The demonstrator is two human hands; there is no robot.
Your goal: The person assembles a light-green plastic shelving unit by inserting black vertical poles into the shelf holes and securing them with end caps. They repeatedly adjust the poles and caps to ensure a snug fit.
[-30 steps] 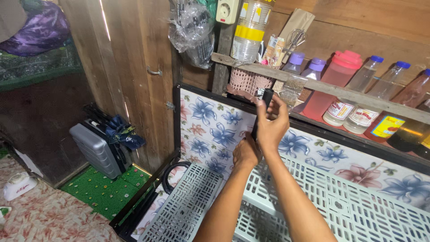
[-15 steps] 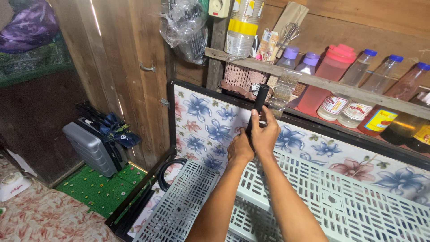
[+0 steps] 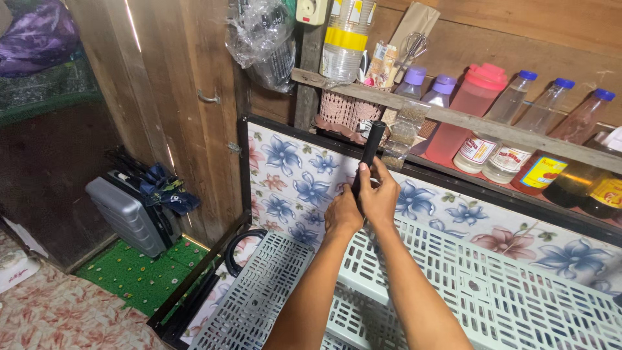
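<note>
The black tube (image 3: pixel 369 152) stands upright, clasped low down by both hands: the right hand (image 3: pixel 380 194) wraps its fingers closed around it, the left hand (image 3: pixel 343 212) presses shut against it from the other side. It rises before the flowered panel (image 3: pixel 304 188) (blue blooms), above the white slatted rack (image 3: pixel 492 291), beneath the bottle shelf (image 3: pixel 492 126).

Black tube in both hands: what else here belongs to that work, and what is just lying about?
In hand:
black tube, upright
left hand and right hand, both gripping it
white perforated shelf panels just below

Lying about:
bottles on the wooden shelf
pink basket
grey case
plastic bag
</note>
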